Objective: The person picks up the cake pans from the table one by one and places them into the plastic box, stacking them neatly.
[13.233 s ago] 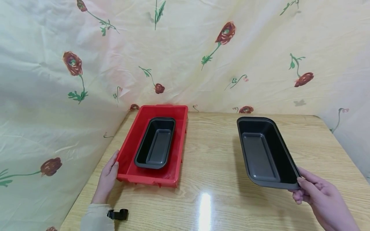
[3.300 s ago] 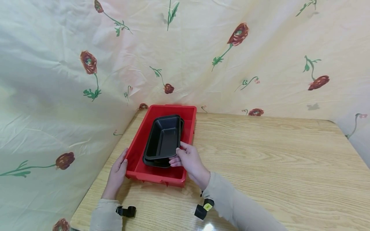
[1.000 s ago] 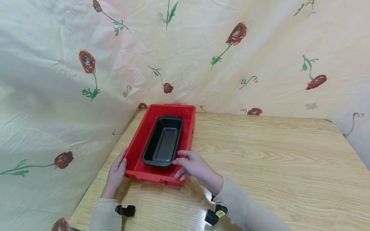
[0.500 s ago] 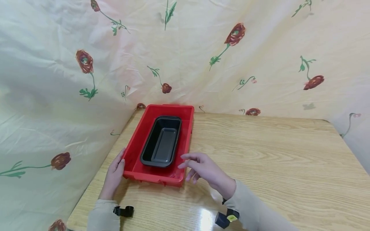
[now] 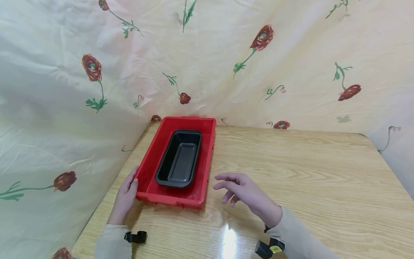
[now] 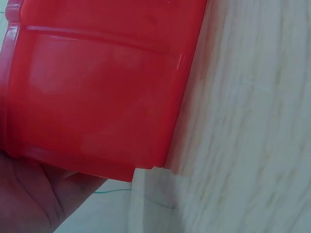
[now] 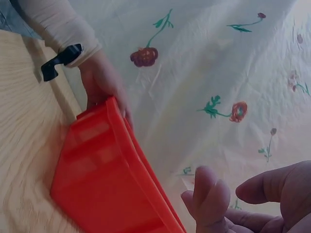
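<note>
A red plastic tray [image 5: 168, 200] stands at the left of the table, with dark loaf pans [image 5: 183, 163] nested inside it; only the upper pan shows clearly, the one beneath being hidden. My left hand [image 5: 126, 194] holds the tray's near left edge, thumb at the rim. In the left wrist view part of this hand [image 6: 34, 199] shows below the red wall [image 6: 92, 102]. My right hand [image 5: 245, 190] hovers right of the tray, apart from it, fingers loosely bent and holding nothing. The right wrist view shows its bent fingers [image 7: 214, 199] beside the tray's outer side [image 7: 112, 179].
The wood-grain table [image 5: 291, 172] extends to the right of the tray. A flower-patterned cloth [image 5: 207, 64] hangs behind and along the left side. Black wrist cameras sit on both sleeves, the right one [image 5: 266, 248] low over the table.
Over ten seconds ago the right hand held a second loaf pan at the right; later it lowered this into the first. It has since let go and drawn back right. The left hand stays.
</note>
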### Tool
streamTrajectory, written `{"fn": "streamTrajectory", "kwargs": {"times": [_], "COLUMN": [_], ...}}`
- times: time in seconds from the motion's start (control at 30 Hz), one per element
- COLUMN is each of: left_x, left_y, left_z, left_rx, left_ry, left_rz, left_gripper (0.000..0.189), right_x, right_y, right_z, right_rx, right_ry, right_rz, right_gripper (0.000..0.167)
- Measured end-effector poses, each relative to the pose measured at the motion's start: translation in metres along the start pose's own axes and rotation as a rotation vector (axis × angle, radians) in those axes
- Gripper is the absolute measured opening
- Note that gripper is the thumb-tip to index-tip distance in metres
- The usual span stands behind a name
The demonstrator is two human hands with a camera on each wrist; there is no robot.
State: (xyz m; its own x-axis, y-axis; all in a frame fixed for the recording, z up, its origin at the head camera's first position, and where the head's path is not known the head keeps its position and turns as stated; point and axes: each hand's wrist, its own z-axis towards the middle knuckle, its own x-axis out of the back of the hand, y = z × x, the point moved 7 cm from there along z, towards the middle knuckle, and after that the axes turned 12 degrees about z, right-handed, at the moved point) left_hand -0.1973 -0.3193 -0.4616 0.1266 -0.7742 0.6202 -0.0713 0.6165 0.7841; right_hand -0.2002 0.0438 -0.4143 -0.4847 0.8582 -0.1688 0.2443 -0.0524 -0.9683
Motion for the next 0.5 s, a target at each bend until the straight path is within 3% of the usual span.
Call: {"fn": "streamTrajectory", "kwargs": {"times": [0.27, 0.5], "left_x": [0.006, 0.012], "left_y": [0.001, 0.013], "left_z": [-0.003, -0.005], "left_rx": [0.06, 0.009], "left_ry": [0.016, 0.085], "left_rz": [0.131, 0.342], "left_gripper": [0.051, 0.05], "right_x": [0.016, 0.033], "right_y": [0.001, 0.002], "right_z": [-0.013, -0.027], "right_rx": [0.027, 0.025], "right_ry": [0.006, 0.028], "right_rz": [-0.031, -0.022], "right_gripper": [0.038, 0.038]}}
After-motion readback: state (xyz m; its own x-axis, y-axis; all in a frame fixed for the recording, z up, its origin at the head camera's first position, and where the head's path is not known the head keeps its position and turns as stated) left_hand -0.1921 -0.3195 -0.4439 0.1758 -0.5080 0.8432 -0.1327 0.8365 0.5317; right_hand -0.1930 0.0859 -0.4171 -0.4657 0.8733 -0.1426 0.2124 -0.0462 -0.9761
